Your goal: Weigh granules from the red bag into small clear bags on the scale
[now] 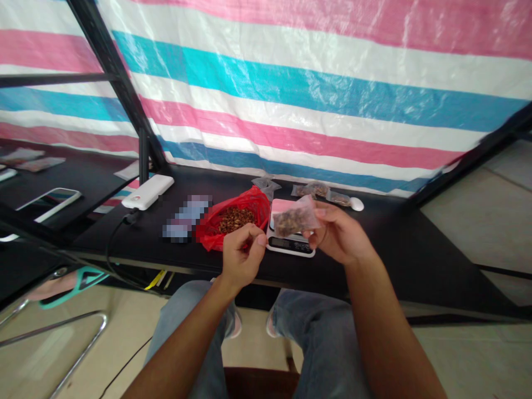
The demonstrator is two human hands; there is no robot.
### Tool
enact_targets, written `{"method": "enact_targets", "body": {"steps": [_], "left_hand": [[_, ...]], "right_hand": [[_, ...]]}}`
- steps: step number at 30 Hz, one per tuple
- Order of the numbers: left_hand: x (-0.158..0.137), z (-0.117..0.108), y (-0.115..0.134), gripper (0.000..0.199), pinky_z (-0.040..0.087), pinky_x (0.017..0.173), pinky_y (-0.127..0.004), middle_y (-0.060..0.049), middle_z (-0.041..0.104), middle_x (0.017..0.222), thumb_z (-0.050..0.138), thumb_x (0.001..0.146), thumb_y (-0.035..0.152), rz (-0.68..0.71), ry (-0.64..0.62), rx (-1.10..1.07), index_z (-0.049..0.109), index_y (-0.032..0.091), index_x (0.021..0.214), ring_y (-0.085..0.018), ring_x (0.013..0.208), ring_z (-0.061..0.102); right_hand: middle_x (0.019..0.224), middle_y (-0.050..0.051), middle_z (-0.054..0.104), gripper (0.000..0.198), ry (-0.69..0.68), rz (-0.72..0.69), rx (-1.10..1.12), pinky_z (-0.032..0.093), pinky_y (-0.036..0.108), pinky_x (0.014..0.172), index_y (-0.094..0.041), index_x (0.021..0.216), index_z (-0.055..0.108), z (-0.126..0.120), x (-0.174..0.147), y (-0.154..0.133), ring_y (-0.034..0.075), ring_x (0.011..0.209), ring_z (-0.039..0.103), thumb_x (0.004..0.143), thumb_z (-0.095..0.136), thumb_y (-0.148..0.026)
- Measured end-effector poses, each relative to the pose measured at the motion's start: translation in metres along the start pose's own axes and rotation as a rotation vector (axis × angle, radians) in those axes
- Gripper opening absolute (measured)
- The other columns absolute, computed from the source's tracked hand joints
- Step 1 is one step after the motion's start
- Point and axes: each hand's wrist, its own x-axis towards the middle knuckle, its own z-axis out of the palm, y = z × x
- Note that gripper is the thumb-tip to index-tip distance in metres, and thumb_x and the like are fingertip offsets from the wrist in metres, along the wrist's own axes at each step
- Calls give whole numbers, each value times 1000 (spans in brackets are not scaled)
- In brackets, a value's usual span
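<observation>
Pinched in my right hand [338, 230] is a small translucent pouch [296, 217] filled with brown dried bits, tilted above a digital kitchen scale [291, 247]. The pouch hides much of the scale's top. My left hand [244, 255] is closed, thumb pressed to the curled forefinger, just left of the scale. Whatever those fingers hold, if anything, is too small to make out. Behind my left hand lies an open red plastic bag [204, 230], with brown dried pieces [236, 220] heaped inside.
Several filled pouches [320, 189] and a white spoon-like item [356, 204] lie at the back. Clear pouches [267, 185] rest behind the red bag. A white power bank [148, 192] with a cable stands left, near a black metal post [143, 155]. A striped sheet [291, 83] hangs behind.
</observation>
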Motion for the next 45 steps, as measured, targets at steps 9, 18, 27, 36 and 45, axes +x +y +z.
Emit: {"method": "enact_targets", "body": {"steps": [9,18,27,36,45], "left_hand": [[8,-5,4,51,27,42,-23,5,51,48,62,96,59,-329,-328,-69,54,20,65,-8,40,40],[9,-12,-2,38,30,45,-23,8,48,48,50,104,43,-314,-422,-34,55,20,75,-8,40,41],[9,-10,-5,47,24,47,-24,8,40,51,51,100,60,-360,-326,-191,46,22,72,-8,44,31],[7,-18,-1,22,47,69,-32,-4,64,82,63,92,42,66,-91,264,61,20,87,-18,74,60],[4,-15,-5,42,55,93,-38,-11,73,117,71,94,44,4,-311,162,61,19,127,-25,105,71]], "right_hand": [[67,-3,64,31,-192,13,-216,57,19,51,-19,78,68,24,0,60,10,59,61,78,85,-45],[65,-2,62,26,-174,-39,-298,50,21,49,-20,73,65,27,5,67,11,55,57,81,75,-43],[52,-4,48,21,56,-121,-241,36,23,42,-24,62,50,34,12,71,13,47,49,72,59,-40],[52,-2,50,23,188,-272,-374,36,28,48,-24,57,52,33,10,72,14,49,45,76,59,-34],[62,-4,52,25,36,-220,12,43,24,46,-23,66,53,44,13,79,12,51,48,78,69,-38]]}}
